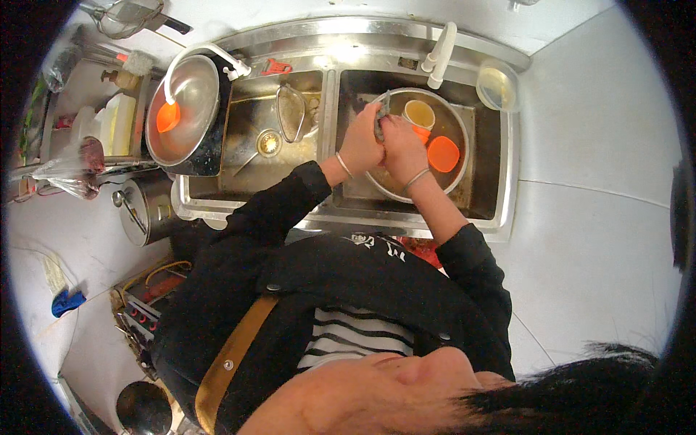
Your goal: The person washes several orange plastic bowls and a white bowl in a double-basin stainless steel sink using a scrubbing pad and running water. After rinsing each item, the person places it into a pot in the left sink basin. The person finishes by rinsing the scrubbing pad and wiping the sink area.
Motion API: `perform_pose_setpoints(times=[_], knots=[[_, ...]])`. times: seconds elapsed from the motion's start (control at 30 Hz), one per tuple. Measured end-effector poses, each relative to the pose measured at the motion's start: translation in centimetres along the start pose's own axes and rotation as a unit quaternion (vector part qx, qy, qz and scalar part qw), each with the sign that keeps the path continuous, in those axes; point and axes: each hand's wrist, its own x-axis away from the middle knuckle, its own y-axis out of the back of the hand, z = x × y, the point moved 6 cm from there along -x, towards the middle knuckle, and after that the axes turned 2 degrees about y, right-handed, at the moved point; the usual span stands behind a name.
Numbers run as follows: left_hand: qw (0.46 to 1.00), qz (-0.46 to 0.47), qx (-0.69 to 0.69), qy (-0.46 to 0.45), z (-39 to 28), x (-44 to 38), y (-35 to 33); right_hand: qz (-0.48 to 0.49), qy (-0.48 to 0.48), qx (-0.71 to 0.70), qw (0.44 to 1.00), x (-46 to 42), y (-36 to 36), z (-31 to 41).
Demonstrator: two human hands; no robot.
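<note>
My left hand [361, 138] and my right hand [405, 144] are close together over the left side of a round metal basin [465, 128]. Both grip a crumpled grey cloth [381, 122], whose upper end sticks up past the fingers. The basin stands in the right sink bowl [484, 179] and holds water. In it, to the right of my hands, are an orange cup-like container [443, 154] and a pale round cup [419, 114]. Another orange piece [421, 134] is partly hidden behind my right hand.
A white faucet [443, 51] rises behind the right bowl, with a clear plastic tub [497, 87] beside it. In the left bowl [255, 119] lies a metal strainer [291, 113]. A large tilted metal bowl [190, 119] holds an orange scoop [168, 117]. A red peeler [277, 66] rests on the ledge.
</note>
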Motion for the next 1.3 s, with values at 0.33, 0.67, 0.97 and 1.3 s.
perform_pose_setpoints(times=[0.33, 0.67, 0.97, 1.3], knots=[[0.975, -0.058, 0.208, 0.051, -0.1, 0.5, 3.8, -0.122, -0.209, -0.376, 0.894, 0.4, 0.2, -3.0], [0.935, -0.089, 0.342, -0.006, 2.4, 2.0, 4.0, -0.176, -0.257, -0.838, 0.449, 1.4, -9.9, 0.7], [0.990, -0.032, -0.034, -0.135, -5.6, 0.2, 8.9, -0.269, -0.079, -0.199, 0.939, -0.7, 4.1, 2.3], [0.936, -0.123, 0.329, -0.033, -1.2, 2.1, 5.7, -0.233, -0.263, -0.766, 0.539, -0.3, -6.2, 2.4]])
